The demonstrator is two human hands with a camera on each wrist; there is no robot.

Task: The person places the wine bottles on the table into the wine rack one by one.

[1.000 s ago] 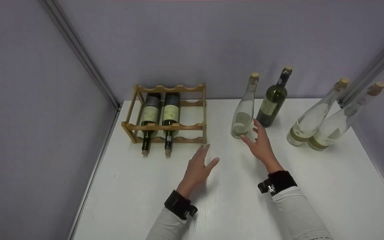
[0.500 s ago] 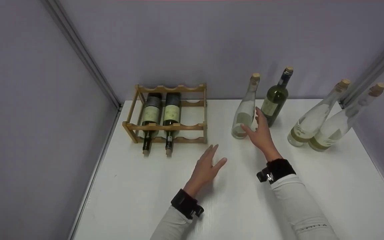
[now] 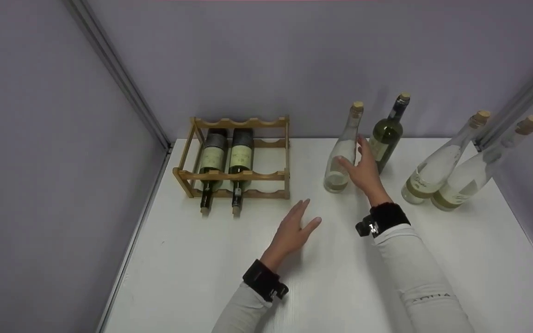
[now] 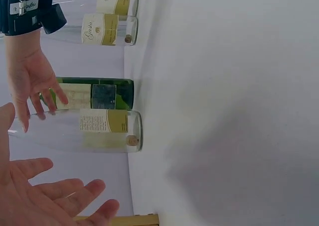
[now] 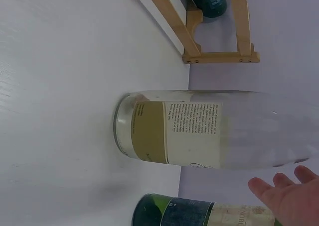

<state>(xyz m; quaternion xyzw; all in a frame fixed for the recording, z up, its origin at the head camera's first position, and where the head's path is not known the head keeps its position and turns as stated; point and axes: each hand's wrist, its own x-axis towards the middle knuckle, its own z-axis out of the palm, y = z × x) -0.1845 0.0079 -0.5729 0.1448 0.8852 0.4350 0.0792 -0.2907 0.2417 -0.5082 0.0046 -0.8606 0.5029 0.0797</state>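
My right hand [image 3: 364, 172] is beside a corked clear glass bottle [image 3: 336, 181], its thumb in front of the glass and its fingers along the right side. In the right wrist view a small gap shows between those fingertips [image 5: 259, 186] and the upright bottle. Just to the right stands a corked green wine bottle [image 3: 387, 131], partly hidden by the hand. My left hand [image 3: 290, 233] hovers over the table in front of the rack, fingers extended, thumb spread, holding nothing. The left wrist view shows its palm turned toward the bottles.
A wooden wine rack [image 3: 266, 176] stands at the back left, with two dark wine bottles [image 3: 212, 158] lying in it, necks forward. Two more corked clear bottles [image 3: 426, 178] stand close together at the right. Grey panels [image 3: 257, 60] enclose the white table [image 3: 192, 273].
My right hand has moved forward and up along the clear bottle, now overlapping more of it. My left hand has drifted right. The bottles and rack stay in place.
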